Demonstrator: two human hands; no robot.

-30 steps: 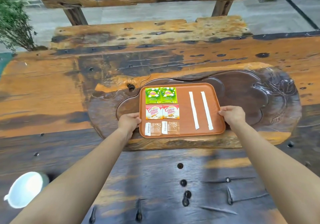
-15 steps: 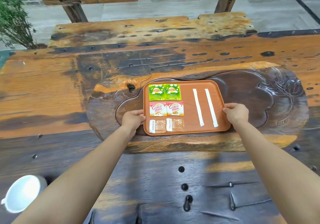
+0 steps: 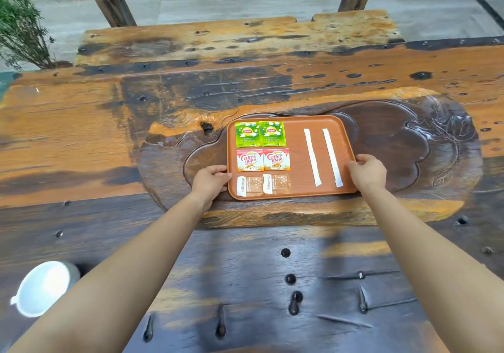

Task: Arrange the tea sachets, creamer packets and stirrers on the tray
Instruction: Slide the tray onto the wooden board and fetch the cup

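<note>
An orange-brown tray (image 3: 296,191) rests on the carved dark wooden tea board (image 3: 395,145). On its left side lie two green tea sachets (image 3: 260,134), below them two red-and-white creamer packets (image 3: 263,159), and at the front two brownish packets (image 3: 263,185). Two white wrapped stirrers (image 3: 321,157) lie side by side on the right half. My left hand (image 3: 211,181) grips the tray's left edge. My right hand (image 3: 368,171) grips the right edge.
A white cup (image 3: 43,287) stands at the near left on the dark plank table (image 3: 272,284). A wooden bench (image 3: 231,36) runs behind the table, and a small green plant (image 3: 19,25) stands at the far left.
Both hands keep hold of the tray's sides, and the tray has slid slightly away from me and to the right on the tea board. The items on it have kept their places.
</note>
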